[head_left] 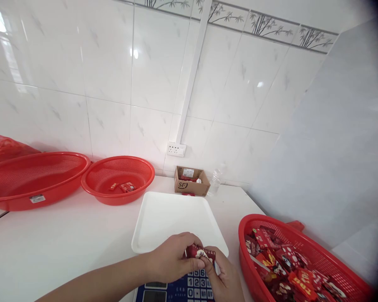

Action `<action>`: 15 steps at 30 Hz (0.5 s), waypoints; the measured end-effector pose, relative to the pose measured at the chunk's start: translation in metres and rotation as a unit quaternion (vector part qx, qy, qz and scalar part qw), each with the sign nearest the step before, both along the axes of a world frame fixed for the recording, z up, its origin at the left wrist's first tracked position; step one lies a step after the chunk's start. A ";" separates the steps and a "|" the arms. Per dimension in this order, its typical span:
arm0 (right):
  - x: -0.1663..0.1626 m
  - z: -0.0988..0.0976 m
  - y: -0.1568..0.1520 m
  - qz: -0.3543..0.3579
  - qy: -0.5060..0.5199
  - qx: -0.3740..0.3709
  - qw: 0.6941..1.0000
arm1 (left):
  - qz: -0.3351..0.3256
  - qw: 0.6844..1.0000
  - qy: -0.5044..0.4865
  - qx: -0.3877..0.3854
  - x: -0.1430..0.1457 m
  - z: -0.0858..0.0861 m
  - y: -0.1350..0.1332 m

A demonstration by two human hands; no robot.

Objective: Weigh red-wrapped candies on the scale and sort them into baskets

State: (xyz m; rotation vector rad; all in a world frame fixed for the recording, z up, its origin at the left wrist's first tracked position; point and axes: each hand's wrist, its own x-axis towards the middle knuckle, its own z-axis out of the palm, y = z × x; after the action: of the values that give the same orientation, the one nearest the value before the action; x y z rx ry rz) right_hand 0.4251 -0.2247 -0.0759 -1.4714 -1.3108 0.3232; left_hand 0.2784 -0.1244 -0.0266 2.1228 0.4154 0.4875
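Red baskets [117,179], white tray [164,218], red-and-white packet [200,252]

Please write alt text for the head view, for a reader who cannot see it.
The left hand and right hand hold one small red packet above a scale keypad, at the near edge of a white tray. A red basket of such packets stands at the right; a large basket, a smaller basket, a box and a bottle stand by the wall.

The bare left hand [170,258] and bare right hand [225,279] are showing at six o'clock; the left forearm [107,279] is showing uncovered toward seven o'clock.
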 end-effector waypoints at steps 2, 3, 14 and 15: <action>-0.001 -0.002 -0.001 0.010 -0.013 0.004 1.000 | 0.002 1.000 -0.004 -0.017 -0.003 -0.002 -0.001; -0.002 -0.003 -0.001 0.011 -0.018 0.002 1.000 | 0.004 1.000 -0.005 -0.026 -0.004 -0.003 -0.001; -0.017 0.016 -0.001 0.014 -0.010 -0.021 1.000 | 0.003 0.976 -0.060 -0.209 -0.009 -0.009 0.000; -0.018 0.020 -0.001 0.013 -0.006 -0.011 1.000 | 0.008 0.971 -0.073 -0.230 -0.009 -0.007 0.000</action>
State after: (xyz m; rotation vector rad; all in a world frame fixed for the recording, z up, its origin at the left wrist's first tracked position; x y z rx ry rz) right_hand 0.4069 -0.2261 -0.0559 -1.4773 -1.3402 0.3464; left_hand 0.2692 -0.1247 -0.0335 1.6278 0.4155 0.4977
